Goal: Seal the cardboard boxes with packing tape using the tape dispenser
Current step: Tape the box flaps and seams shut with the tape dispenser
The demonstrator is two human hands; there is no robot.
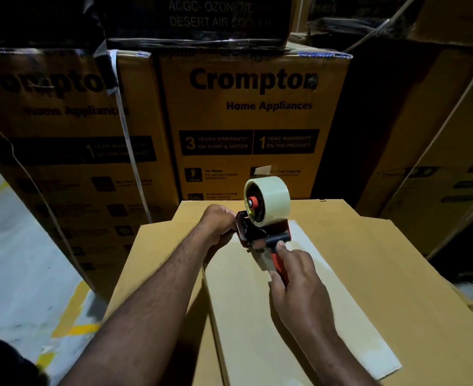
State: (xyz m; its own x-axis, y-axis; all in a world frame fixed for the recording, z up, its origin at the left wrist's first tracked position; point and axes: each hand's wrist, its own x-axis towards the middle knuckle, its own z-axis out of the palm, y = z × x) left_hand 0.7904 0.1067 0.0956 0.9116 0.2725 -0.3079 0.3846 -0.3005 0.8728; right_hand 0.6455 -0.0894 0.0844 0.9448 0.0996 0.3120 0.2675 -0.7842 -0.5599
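A plain brown cardboard box [355, 274] lies in front of me, top flaps closed. A strip of clear packing tape [324, 296] runs diagonally along its top. The tape dispenser [260, 227], red and black with a pale roll of tape [271, 201] on it, stands on the box near the far end of that strip. My right hand [296, 277] grips the dispenser's red handle, with the index finger stretched onto the black front part. My left hand [218, 224] is curled against the dispenser's left side, pinching at its front edge.
Tall yellow Crompton cartons [252, 121] stand stacked right behind the box, with more cartons [62, 135] to the left and on the right [438, 162]. A grey floor with yellow painted lines [70, 310] shows at the lower left.
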